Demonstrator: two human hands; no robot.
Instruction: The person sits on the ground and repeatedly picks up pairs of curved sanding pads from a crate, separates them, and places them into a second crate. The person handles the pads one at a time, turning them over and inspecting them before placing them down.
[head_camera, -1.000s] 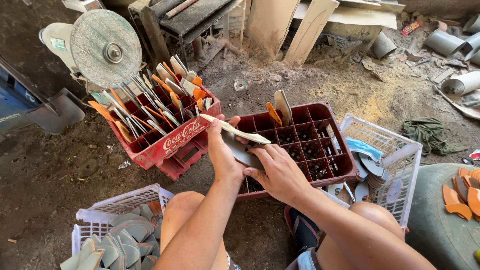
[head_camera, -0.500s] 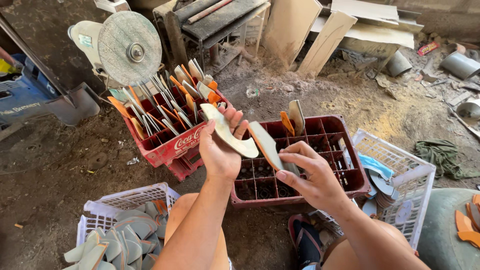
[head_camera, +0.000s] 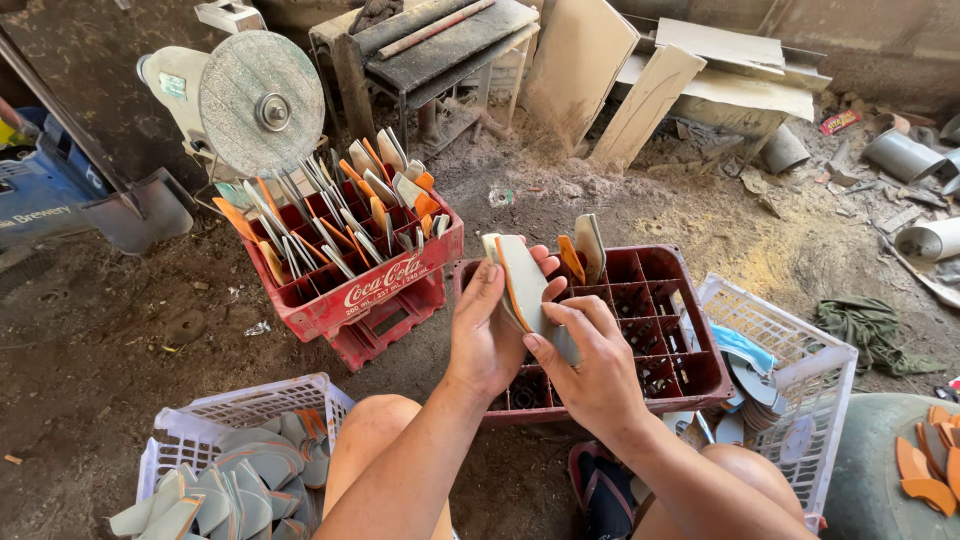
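A rough dirt-floor workshop: a grinding disc stands over red crates of cut blades, amid dusty boards and pipe offcuts.

Dusty dirt floor (sunlit at right); boards lean behind; grey pipes lie scattered.

Both my hands meet ahead of my knees: left hand fingers curled upward, right hand closed, thumb forward, forearms converging.

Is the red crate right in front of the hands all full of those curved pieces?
No, the red plastic crate in front of the hands holds only a couple of upright curved pieces at its far edge; most compartments look empty.
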